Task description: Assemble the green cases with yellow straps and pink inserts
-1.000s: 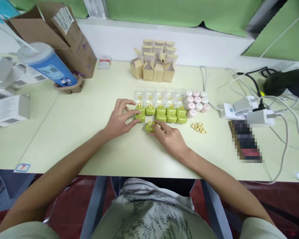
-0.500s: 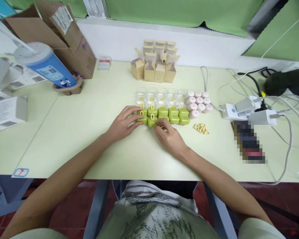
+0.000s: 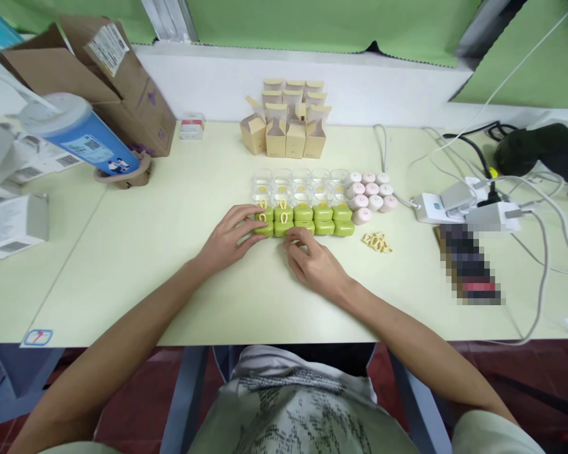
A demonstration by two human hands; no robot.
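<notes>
Small glossy green cases (image 3: 323, 219) stand in two rows, close together. Pale yellow loops (image 3: 284, 211) stick up from the cases at the left end. My left hand (image 3: 230, 238) rests beside that end, its fingers apart and the tips touching the outermost cases. Curled at the front row, my right hand (image 3: 316, 260) has thumb and fingertips on the near right corner of the second green case (image 3: 283, 229); the grip is partly hidden. Loose yellow loops (image 3: 377, 243) lie in a small pile to the right.
Behind the cases are clear plastic cups (image 3: 301, 183); pink and white round-topped pieces (image 3: 372, 189) stand right of them. Open cardboard boxes (image 3: 285, 135) stand near the wall. A power strip (image 3: 438, 209) with cables lies right, a blue tumbler (image 3: 88, 139) and large carton (image 3: 142, 104) left.
The second front green case, earlier sticking out slightly toward me under my right fingers, now sits in line with its row. The whole view has shifted slightly.
</notes>
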